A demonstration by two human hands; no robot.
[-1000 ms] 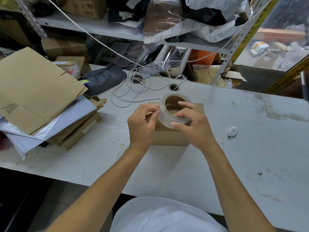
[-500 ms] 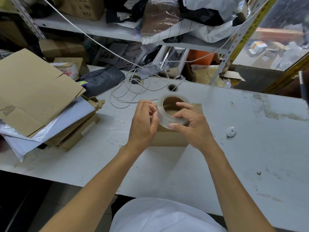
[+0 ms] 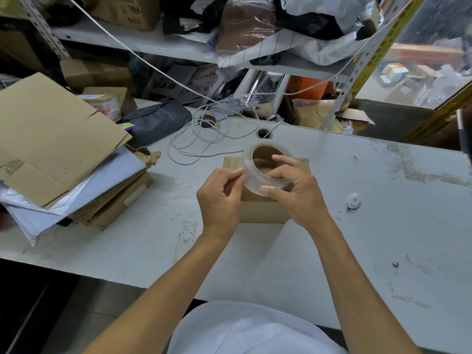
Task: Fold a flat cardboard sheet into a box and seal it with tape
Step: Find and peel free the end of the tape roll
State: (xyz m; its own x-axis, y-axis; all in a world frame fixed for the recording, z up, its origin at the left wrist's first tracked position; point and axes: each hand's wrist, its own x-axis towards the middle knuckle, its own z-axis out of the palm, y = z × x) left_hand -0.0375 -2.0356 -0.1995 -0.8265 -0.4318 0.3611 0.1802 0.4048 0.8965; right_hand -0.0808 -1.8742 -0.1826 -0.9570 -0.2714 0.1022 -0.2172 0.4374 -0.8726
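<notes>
R fingers (image 3: 277,159) grip tape roll (image 3: 258,185) over box (image 3: 263,210), L fingers (image 3: 236,175) pinch its edge; no legible label

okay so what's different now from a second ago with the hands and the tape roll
Little changed. The left hand shifted its fingertips along the edge of the tape roll, still picking for the tape end. The right hand keeps holding the roll above the cardboard box, which stayed put.

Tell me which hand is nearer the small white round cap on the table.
Right. The right hand grips the tape roll just left of the cap; the left hand is farther, beyond the roll.
</notes>
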